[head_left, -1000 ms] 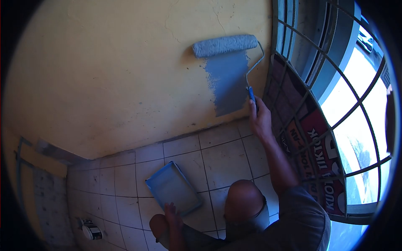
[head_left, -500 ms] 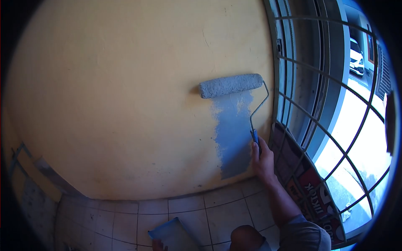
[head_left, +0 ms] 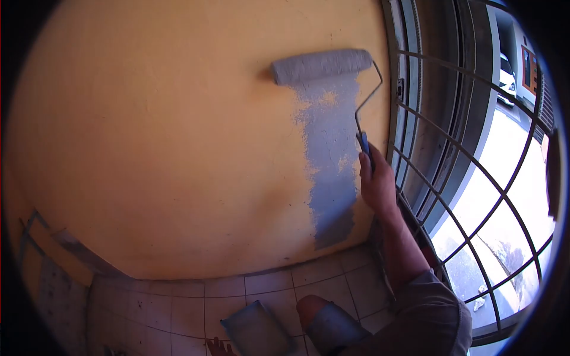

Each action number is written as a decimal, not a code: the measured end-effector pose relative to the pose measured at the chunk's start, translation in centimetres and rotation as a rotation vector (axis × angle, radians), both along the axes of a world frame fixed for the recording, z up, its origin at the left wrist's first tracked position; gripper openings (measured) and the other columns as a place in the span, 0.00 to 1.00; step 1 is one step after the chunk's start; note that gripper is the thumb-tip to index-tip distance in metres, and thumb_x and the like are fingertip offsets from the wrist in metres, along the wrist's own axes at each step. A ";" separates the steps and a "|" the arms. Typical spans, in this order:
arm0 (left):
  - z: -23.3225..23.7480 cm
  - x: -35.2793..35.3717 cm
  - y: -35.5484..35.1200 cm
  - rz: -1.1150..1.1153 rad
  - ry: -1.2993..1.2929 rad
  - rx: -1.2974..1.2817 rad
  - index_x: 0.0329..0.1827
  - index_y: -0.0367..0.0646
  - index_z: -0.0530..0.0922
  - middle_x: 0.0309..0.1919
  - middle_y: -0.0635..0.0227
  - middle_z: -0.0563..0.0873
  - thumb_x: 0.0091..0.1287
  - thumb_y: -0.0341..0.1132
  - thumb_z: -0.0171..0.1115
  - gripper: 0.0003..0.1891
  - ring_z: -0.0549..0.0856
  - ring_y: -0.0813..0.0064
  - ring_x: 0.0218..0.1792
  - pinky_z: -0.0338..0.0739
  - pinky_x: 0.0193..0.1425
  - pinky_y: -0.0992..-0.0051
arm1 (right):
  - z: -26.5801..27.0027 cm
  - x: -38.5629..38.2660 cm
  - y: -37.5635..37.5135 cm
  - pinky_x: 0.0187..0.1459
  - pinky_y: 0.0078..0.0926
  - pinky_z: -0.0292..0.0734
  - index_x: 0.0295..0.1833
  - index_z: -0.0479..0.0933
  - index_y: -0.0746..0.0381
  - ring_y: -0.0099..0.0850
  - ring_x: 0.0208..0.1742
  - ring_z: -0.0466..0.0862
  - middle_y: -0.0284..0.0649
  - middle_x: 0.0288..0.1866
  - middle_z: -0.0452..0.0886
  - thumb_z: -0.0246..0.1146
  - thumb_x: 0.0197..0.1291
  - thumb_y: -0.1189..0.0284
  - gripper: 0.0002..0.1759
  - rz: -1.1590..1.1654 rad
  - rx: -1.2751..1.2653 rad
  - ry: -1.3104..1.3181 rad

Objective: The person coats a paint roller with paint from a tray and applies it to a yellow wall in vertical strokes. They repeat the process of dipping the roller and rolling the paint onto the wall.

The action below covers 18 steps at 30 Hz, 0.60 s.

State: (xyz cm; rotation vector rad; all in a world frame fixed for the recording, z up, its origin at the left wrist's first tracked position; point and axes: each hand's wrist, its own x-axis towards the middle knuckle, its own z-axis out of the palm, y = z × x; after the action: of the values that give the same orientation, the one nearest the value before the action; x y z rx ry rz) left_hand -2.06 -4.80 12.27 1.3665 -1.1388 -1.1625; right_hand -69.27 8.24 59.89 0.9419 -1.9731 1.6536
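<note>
My right hand (head_left: pixel 377 178) is wrapped round the blue handle of a paint roller (head_left: pixel 320 66). Its grey, paint-covered sleeve lies against the yellow wall (head_left: pixel 178 130), high up beside the window frame. Below the sleeve runs a vertical band of grey paint (head_left: pixel 333 148), with bits of yellow showing through and ragged edges. At the bottom edge of the view my left hand (head_left: pixel 219 346) shows only its fingers, spread apart by the left side of a blue paint tray (head_left: pixel 259 327). The tray is on the tiled floor, its near end cut off by the frame.
A barred window (head_left: pixel 469 124) stands close to my right arm, with a white car (head_left: pixel 506 77) outside. My bent knee (head_left: pixel 312 308) is between the tray and my right arm. Pale floor tiles (head_left: pixel 187 302) meet the wall; a grey-marked ledge (head_left: pixel 89 252) is at the lower left.
My right hand has pushed the roller up the wall, and the grey band now reaches higher. The view has shifted slightly, showing more of my knee and of my left fingers.
</note>
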 end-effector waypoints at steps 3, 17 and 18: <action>9.9 -5.1 6.2 0.341 0.326 0.323 0.91 0.48 0.42 0.88 0.54 0.54 0.75 0.69 0.54 0.53 0.49 0.54 0.88 0.44 0.89 0.49 | 3.2 -0.9 -0.5 0.44 0.48 0.82 0.65 0.80 0.64 0.61 0.42 0.88 0.60 0.38 0.86 0.60 0.80 0.62 0.20 -0.005 -0.023 0.037; 6.6 -2.7 11.8 0.098 0.757 0.471 0.91 0.51 0.45 0.87 0.53 0.55 0.78 0.64 0.56 0.48 0.51 0.50 0.87 0.46 0.89 0.46 | 17.8 -6.1 -4.5 0.39 0.37 0.80 0.61 0.84 0.64 0.33 0.31 0.87 0.42 0.28 0.86 0.59 0.80 0.53 0.24 -0.047 -0.088 0.296; 4.4 -0.8 11.6 -0.058 0.801 0.435 0.91 0.52 0.46 0.87 0.56 0.55 0.80 0.65 0.53 0.46 0.53 0.51 0.87 0.49 0.88 0.48 | 19.2 -6.2 -4.9 0.40 0.38 0.81 0.61 0.84 0.64 0.34 0.32 0.88 0.43 0.29 0.86 0.59 0.80 0.53 0.24 -0.064 -0.093 0.317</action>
State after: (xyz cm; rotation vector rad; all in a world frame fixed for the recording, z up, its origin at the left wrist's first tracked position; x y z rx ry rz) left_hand -2.84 6.80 16.71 0.9934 -0.3587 -1.8441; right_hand -75.51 3.38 79.14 1.0235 -1.6840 1.4457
